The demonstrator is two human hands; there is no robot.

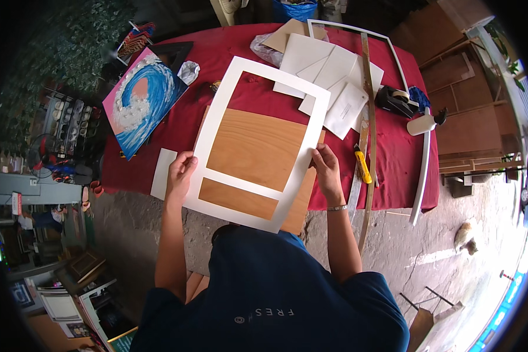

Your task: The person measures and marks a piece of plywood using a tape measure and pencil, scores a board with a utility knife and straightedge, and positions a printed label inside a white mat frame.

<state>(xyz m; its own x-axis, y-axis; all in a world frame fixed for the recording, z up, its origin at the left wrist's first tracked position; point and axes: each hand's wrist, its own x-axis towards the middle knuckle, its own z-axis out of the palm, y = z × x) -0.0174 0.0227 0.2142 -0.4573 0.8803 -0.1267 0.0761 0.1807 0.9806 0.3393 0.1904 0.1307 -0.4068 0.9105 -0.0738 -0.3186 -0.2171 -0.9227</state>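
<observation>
Between my hands I hold up a white picture mat (218, 134) with two cut-out windows, a large one above a narrow one. It is tilted, its top leaning toward the far side. My left hand (182, 174) pinches its left edge; my right hand (327, 165) pinches the right edge. Behind it a brown wooden board (258, 141) shows through both windows. A white strip of card (163, 171) lies beside my left hand. Right of my right hand are a yellow utility knife (362, 163) and a long metal ruler (366, 88).
A red cloth (393, 182) covers the table. A wave painting (144, 100) lies at the left. White card pieces (328, 64), a black tape dispenser (393, 100), a spray bottle (422, 124) and a white frame (423, 170) lie toward the right. An animal (465, 236) rests on the floor.
</observation>
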